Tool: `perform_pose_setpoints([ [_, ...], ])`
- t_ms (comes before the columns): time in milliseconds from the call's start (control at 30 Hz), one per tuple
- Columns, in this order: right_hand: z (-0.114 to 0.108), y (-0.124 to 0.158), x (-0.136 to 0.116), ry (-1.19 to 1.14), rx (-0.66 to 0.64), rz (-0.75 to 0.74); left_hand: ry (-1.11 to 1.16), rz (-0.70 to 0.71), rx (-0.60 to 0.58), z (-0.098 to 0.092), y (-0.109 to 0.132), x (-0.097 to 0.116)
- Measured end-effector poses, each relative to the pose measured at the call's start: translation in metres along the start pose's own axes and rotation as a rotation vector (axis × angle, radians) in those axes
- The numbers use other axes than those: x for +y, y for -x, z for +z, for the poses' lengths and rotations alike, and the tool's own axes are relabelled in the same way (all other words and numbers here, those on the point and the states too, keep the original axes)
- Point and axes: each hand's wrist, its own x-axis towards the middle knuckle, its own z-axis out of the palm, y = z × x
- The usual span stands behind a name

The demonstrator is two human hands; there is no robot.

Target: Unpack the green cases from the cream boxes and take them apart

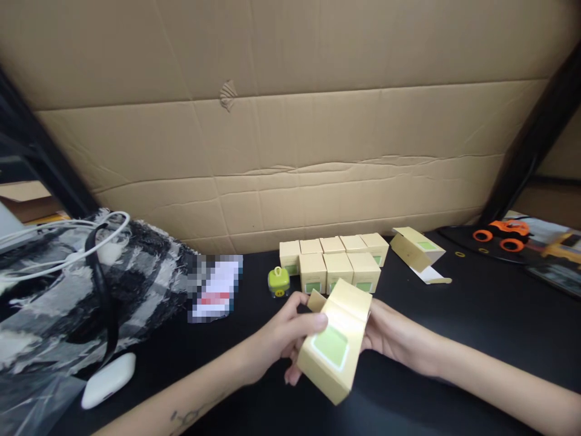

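The step in hand seems to be the handling of one beige carton (334,345) with its flaps opened; this carton is in the air above the black table (267,402), tilted, in front of the grouped small boxes (313,266). The left hand (290,333) is grasping the carton, its thumb pressed on the front face beside the green label (330,346), while its other fingers go behind; the right hand (385,333) is at the right side of the same carton, but its fingers are mostly hidden, so I cannot tell if it grips firmly or only supports. A small side flap (316,301) stands out at the upper left; the inside of the carton is turned away, and whether it contains something I cannot tell.

In my judgement, the next move calls for a steady hold by the left hand, so that the right one may work at the open end; the thin card could bend if the thumb presses too strongly. The yellow-green case (278,280) stands on the table just beside the grouped boxes, near to the left hand and apart from it; another opened carton (415,249) lies to the right of the group, untouched by both hands.
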Motion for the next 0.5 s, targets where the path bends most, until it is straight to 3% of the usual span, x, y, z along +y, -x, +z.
perform_pose_setpoints([
  [133,-0.002,-0.001,-0.012,0.207,0.088,-0.157,-0.016,0.297,-0.006,0.003,0.023,-0.031],
  [233,-0.003,-0.008,-0.029,0.433,0.111,-0.309,-0.148,0.4,0.018,0.003,0.036,-0.046],
  [367,0.01,-0.031,-0.052,0.719,-0.048,-0.477,-0.184,0.423,-0.009,0.0,0.038,-0.057],
  [500,0.034,-0.06,-0.053,1.0,-0.206,-0.576,-0.142,0.45,-0.042,-0.003,0.031,-0.071],
])
